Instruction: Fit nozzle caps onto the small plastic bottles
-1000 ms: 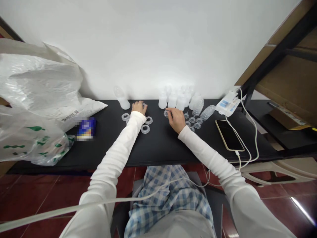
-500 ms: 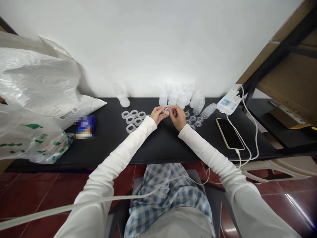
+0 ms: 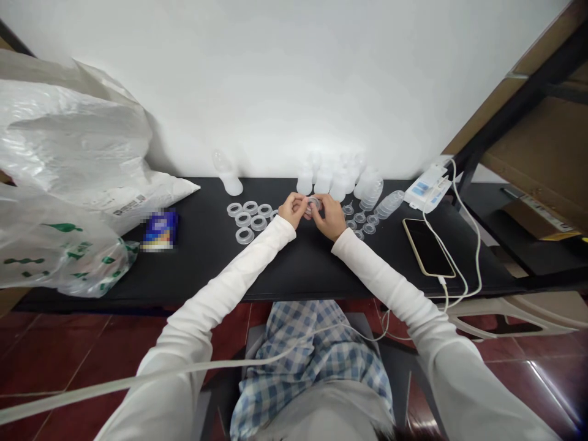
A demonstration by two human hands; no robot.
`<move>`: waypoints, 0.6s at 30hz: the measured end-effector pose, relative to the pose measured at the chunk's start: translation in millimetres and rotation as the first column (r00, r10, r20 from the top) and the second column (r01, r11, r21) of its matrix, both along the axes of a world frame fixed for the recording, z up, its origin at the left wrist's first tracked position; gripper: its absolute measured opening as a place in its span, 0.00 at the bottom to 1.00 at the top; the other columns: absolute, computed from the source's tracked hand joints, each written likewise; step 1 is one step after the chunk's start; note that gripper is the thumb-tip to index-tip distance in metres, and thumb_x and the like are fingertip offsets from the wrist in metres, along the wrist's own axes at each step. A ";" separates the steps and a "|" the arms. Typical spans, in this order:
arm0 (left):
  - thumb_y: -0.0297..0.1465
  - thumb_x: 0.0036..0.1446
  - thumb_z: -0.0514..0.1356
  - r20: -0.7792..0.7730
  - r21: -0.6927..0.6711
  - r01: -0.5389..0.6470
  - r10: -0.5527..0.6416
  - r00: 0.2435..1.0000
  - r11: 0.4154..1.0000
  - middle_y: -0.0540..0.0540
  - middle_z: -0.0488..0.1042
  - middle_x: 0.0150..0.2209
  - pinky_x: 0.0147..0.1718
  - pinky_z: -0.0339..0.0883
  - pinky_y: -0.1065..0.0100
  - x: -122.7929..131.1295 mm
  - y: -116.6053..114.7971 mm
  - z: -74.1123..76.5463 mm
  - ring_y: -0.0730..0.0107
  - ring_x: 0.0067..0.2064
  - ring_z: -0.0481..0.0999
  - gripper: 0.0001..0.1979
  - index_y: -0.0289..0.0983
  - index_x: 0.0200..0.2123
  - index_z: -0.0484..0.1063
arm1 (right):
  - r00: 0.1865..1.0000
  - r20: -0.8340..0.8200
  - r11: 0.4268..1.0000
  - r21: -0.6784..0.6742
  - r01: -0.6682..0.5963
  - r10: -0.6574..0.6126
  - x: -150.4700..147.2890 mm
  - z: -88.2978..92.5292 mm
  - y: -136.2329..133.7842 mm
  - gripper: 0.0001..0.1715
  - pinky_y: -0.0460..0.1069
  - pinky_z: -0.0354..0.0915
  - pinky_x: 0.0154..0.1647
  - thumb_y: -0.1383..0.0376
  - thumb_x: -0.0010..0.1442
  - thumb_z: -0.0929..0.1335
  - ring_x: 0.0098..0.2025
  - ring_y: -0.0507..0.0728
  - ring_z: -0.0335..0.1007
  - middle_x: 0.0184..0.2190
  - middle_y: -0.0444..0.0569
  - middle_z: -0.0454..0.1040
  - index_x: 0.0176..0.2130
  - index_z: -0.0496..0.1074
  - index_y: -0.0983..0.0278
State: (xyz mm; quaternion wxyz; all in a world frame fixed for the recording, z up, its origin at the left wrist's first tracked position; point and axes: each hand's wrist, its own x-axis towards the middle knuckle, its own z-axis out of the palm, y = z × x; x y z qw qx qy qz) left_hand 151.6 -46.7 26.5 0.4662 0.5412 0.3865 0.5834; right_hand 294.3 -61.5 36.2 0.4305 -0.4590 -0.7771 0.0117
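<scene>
Over the table's middle, my left hand [image 3: 293, 210] and my right hand [image 3: 331, 219] hold a translucent bottle collar ring [image 3: 314, 203] between them, fingers closed on its rim. Whether a teat sits inside it is too small to tell. Several more collar rings [image 3: 243, 218] lie left of my left hand. Clear silicone teats [image 3: 359, 217] are spread to the right of my right hand. Behind the hands stand several frosted white baby bottles [image 3: 324, 179]. An assembled baby bottle [image 3: 232, 184] with a clear dome cap stands apart at the left.
Stacked clear dome caps [image 3: 391, 203] lie right of the bottles. A phone [image 3: 428, 248] on a charging cable and a white power strip [image 3: 428, 187] are farther right. Plastic bags [image 3: 68, 141] and a blue packet [image 3: 160, 230] occupy the black table's [image 3: 202, 263] left side.
The collar ring has been turned and lies flatter between my hands. My left fingers have shifted to pinch its left edge. The view has moved slightly.
</scene>
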 end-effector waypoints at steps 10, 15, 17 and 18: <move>0.49 0.46 0.70 0.061 0.038 0.050 -0.052 0.997 0.998 0.54 0.74 0.24 0.22 0.70 0.74 2.0 -0.2 -1.8 0.77 0.23 0.75 0.25 0.37 0.35 0.68 | 0.926 -0.357 0.969 -0.161 -0.188 0.120 -0.5 7.4 -2.1 0.15 0.47 0.58 0.26 0.52 0.65 0.64 0.22 0.49 0.56 0.23 0.39 0.66 0.40 0.67 0.61; 0.54 0.39 0.71 0.120 0.016 0.050 -0.052 0.991 0.999 0.54 0.72 0.21 0.18 0.66 0.74 5.8 -0.5 -2.0 0.77 0.20 0.73 0.29 0.37 0.32 0.68 | 0.871 -0.463 0.941 -0.192 -0.280 0.165 -1.9 10.5 -1.9 0.17 0.47 0.58 0.25 0.49 0.63 0.66 0.23 0.49 0.58 0.23 0.40 0.66 0.34 0.64 0.60; 0.54 0.38 0.71 0.130 0.000 0.036 -0.036 0.991 0.999 0.55 0.71 0.20 0.17 0.63 0.75 6.7 0.3 -3.2 0.77 0.18 0.71 0.29 0.37 0.30 0.67 | 0.854 -0.490 0.930 -0.202 -0.308 0.177 -3.0 7.3 -0.3 0.19 0.47 0.58 0.25 0.47 0.62 0.66 0.24 0.50 0.59 0.23 0.40 0.65 0.34 0.63 0.59; 0.53 0.38 0.72 0.132 -0.004 0.026 -0.025 0.991 1.000 0.55 0.71 0.20 0.17 0.63 0.75 6.7 0.9 -3.9 0.78 0.18 0.71 0.28 0.37 0.29 0.67 | 0.854 -0.488 0.929 -0.204 -0.310 0.178 -3.4 5.5 0.6 0.20 0.47 0.59 0.25 0.46 0.62 0.65 0.24 0.50 0.60 0.23 0.40 0.66 0.34 0.63 0.59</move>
